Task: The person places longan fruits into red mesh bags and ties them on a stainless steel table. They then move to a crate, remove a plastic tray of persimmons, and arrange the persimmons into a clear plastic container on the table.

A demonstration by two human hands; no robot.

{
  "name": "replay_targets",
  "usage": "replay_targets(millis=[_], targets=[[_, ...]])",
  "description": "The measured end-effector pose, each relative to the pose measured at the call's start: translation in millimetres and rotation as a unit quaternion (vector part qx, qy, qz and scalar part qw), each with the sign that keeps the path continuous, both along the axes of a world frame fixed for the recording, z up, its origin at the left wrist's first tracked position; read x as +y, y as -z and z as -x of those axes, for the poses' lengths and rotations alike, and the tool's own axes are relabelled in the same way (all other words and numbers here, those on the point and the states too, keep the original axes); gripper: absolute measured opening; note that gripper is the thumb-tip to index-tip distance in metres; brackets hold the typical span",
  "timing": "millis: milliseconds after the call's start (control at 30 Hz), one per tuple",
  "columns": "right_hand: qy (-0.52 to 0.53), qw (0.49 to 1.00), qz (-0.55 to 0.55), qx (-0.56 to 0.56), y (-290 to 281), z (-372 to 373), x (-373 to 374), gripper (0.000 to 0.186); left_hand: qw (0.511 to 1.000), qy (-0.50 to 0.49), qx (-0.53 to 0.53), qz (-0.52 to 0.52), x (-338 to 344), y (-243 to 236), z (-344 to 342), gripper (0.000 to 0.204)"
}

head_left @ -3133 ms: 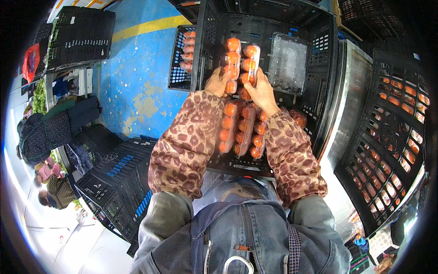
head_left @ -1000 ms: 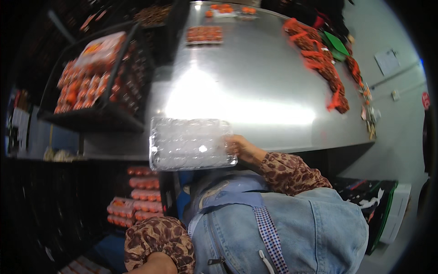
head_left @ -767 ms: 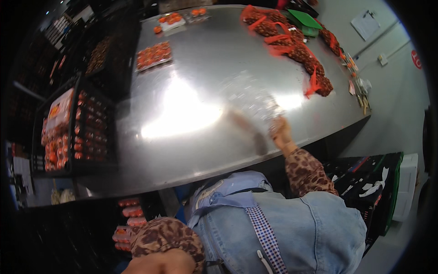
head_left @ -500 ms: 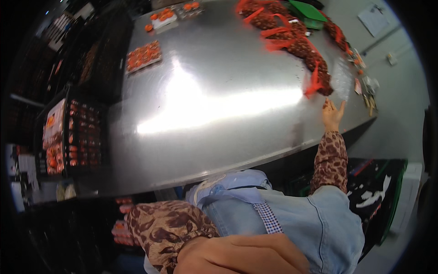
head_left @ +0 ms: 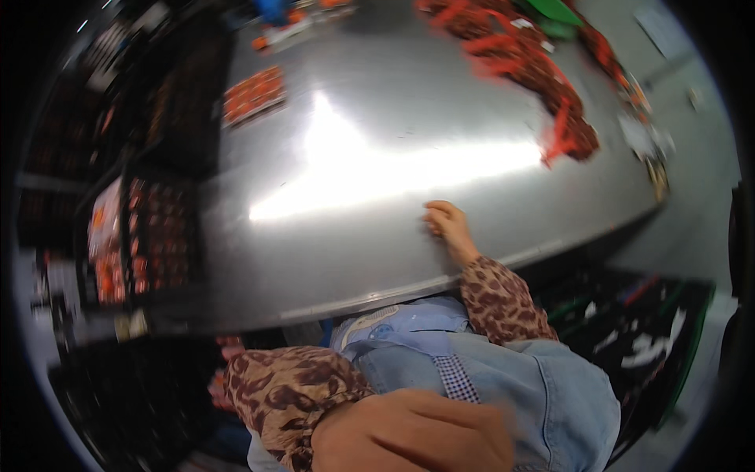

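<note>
My right hand (head_left: 445, 224) is over the near middle of a steel table (head_left: 354, 259), fingers loosely bent and apart, with nothing visible in them. My left hand (head_left: 413, 433) is large and close beneath the camera, in front of my denim jacket, back upward; its fingers are pressed together, their tips blurred, and what they hold, if anything, is hidden. Red mesh bags of small brown produce (head_left: 570, 138) lie along the table's right part. A pack of orange-red fruit (head_left: 253, 94) sits toward the back left, and loose and packed orange fruit (head_left: 259, 43) lies behind it.
A black crate of packed red fruit (head_left: 161, 236) stands at the left end, with dark crates (head_left: 110, 393) below. A green plastic item (head_left: 554, 16) is among the bags. A blue shape (head_left: 271, 9) is at the far edge. Dark crates (head_left: 637, 322) stand below right, beside a grey wall (head_left: 696, 157).
The view turned from fruit crates to the table. My right hand carried a clear tray rightward, let it go at the table's right, then came back leftward and nearer.
</note>
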State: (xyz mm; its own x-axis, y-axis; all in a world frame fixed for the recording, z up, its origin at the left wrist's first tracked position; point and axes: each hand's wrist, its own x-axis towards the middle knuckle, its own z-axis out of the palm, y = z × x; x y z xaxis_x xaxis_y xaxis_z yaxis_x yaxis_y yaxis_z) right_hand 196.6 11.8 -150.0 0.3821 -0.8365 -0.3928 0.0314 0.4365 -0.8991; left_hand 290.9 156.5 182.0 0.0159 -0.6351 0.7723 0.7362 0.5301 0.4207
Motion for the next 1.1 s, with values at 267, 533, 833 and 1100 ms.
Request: replay_targets(millis=[267, 533, 833, 1100], targets=[[0.024, 0.994, 0.046, 0.099, -25, 41, 59, 0.025, 0.981, 0.182, 0.036, -0.049, -15, 3, -27, 0.010], [0.149, 0.983, 0.038, 0.098, -18, 125, 85, 0.024, 0.928, 0.372, -0.020, 0.014, -58, 4, 42, 0.012], [0.154, 0.986, 0.058, 0.030, 15, 283, 27, 0.023, 0.942, 0.300, -0.149, -0.017, -110, 37, 213, 0.025], [0.220, 0.971, 0.094, 0.018, 20, 392, -45, 0.021, 0.845, -0.085, -0.402, -0.343, -166, 175, 242, 0.031]])
